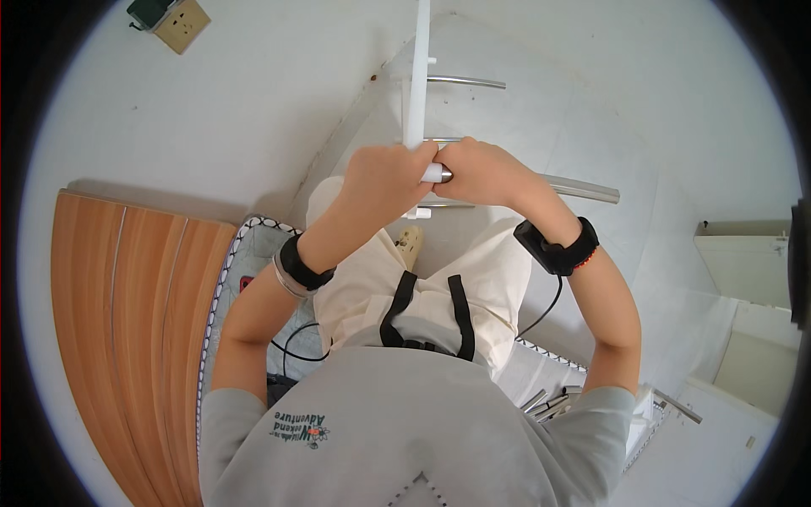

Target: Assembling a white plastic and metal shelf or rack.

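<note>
A long white pole (417,84) runs away from me, its near part in my left hand (380,179), which is closed round it. Against that hand's fingers sits my right hand (488,173), also closed. Between the two hands a short white tube end meets a shiny metal tip (447,174), which my right fingers curl over; most of that metal tube is covered by the hand. A thicker chrome tube (583,188) shows beyond my right wrist. Other thin chrome tubes (466,81) stick out to the right of the pole. A white fitting (419,213) is visible below my hands.
Wood-grain panels (139,313) lean at the left beside a grey padded seat with a patterned edge. Loose metal tubes (553,403) lie near my right elbow. A wall socket (182,27) is at upper left, white cabinets (743,266) at the right. Cables hang near both arms.
</note>
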A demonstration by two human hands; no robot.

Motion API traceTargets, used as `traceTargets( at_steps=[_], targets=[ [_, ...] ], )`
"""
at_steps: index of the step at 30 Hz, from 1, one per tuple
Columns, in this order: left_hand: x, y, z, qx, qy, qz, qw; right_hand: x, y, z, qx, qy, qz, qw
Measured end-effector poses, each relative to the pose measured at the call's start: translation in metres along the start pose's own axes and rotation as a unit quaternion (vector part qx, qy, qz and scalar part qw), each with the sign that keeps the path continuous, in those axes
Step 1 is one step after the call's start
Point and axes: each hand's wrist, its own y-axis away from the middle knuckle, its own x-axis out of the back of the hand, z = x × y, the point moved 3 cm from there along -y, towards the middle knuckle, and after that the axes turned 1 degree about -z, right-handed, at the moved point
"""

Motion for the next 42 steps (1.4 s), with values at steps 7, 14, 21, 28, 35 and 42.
traceTargets(
  at_steps=[7,14,21,28,35,42],
  targets=[
    [0.005,0.004,-0.012,-0.011,-0.001,-0.025,1.0,-0.009,0.009,-0.018,0.016,0.103,0.118,0.988],
    [0.007,0.013,-0.032,0.007,0.052,0.03,0.998,-0.007,0.025,-0.008,0.082,0.361,0.348,0.861],
    [0.016,0.019,-0.041,0.078,0.009,-0.097,0.992,0.02,0.078,0.047,-0.061,0.198,0.372,0.905],
    [0.019,0.011,-0.026,0.09,0.028,-0.098,0.991,-0.002,0.144,0.056,-0.112,-0.043,0.44,0.89],
    [0.016,0.026,-0.037,0.136,0.026,-0.084,0.987,-0.044,0.286,0.075,-0.325,-0.147,0.652,0.67],
    [0.013,0.019,-0.026,0.182,0.026,-0.11,0.977,-0.137,0.426,0.057,-0.451,-0.137,0.829,0.301]
  ],
)
